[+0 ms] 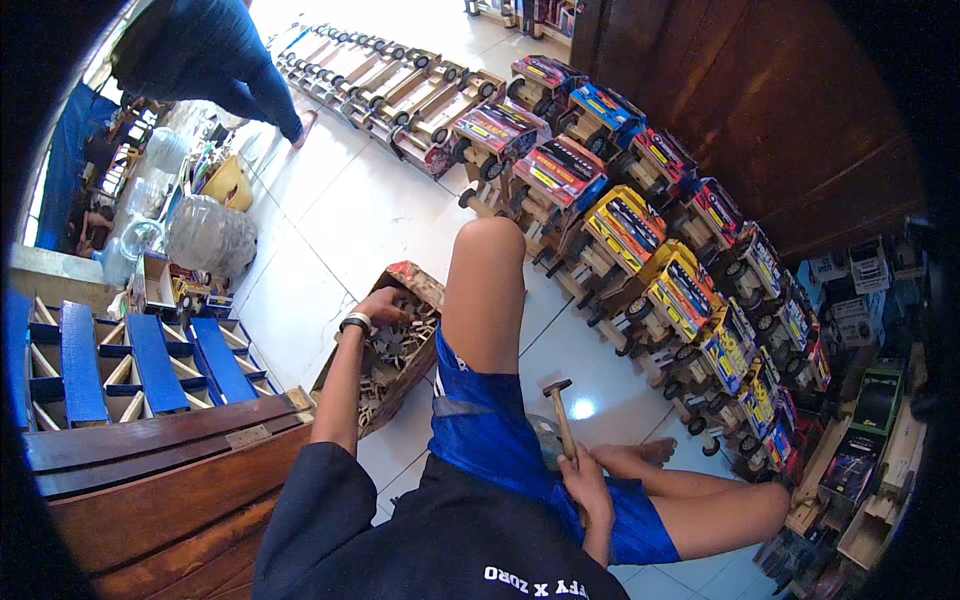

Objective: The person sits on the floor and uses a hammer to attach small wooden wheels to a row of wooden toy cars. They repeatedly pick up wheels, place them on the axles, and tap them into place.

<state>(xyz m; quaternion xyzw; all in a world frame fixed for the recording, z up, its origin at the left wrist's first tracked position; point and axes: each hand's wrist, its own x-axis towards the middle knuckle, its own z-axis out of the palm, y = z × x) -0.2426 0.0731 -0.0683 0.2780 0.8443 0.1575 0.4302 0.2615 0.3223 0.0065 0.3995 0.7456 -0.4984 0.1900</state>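
My left hand, with a band on its wrist, reaches over the far end of a worn wooden box. Its fingers look slightly spread and curved downward, and nothing shows between them. Many small wooden pieces lie heaped in that box, which stands beside my raised left knee. In my right hand is a hammer, gripped around its wooden handle over my lap. The hammer's dark head points up and away from me.
Rows of colourful wooden toy trucks stand to the right, beside a dark wooden panel. Truck frames with wheels line the far side. Blue slatted pieces and a wooden bench are at left. Another person stands far left.
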